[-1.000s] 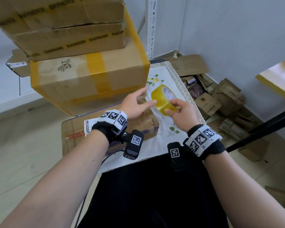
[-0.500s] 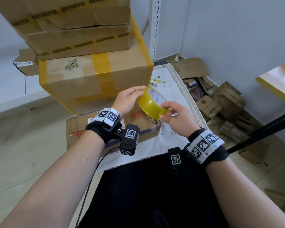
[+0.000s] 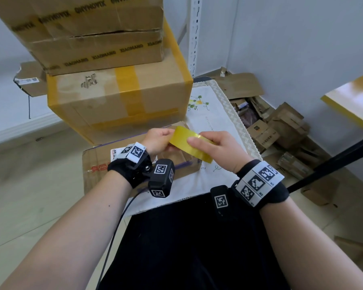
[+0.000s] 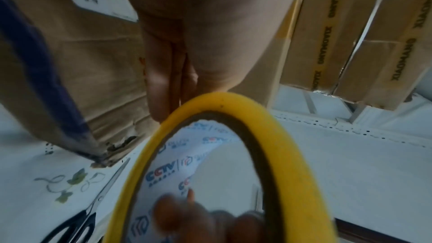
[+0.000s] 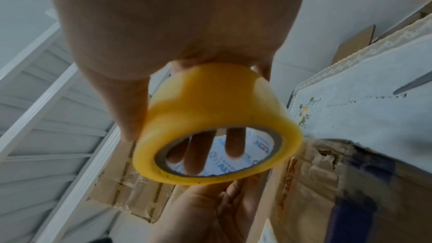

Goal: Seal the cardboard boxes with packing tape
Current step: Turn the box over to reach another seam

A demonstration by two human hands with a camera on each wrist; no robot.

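Both hands hold a yellow roll of packing tape (image 3: 190,143) above the near part of a white embroidered tablecloth (image 3: 216,114) that covers a table. The right hand (image 3: 216,149) grips the roll from the right, thumb lying across its outer yellow band and fingers passing through the printed cardboard core, as the right wrist view shows (image 5: 210,123). The left hand (image 3: 157,141) holds the roll's left edge; in the left wrist view its fingers lie against the rim (image 4: 210,154), though how far they curl round it cannot be told. Under the hands, at the near left edge of the cloth, lies a flat worn brown cardboard box (image 3: 101,168) with red print, a white shipping label and a dark blue stripe. Behind it, toward the far left corner, stands a large brown cardboard box (image 3: 117,97) sealed with yellow tape, and a second brown carton (image 3: 96,38) banded with printed tape rests on top. Black-handled scissors (image 4: 88,215) lie on the cloth near the worn box. Loose cardboard scraps (image 3: 281,130) are heaped on the floor beyond the right edge.
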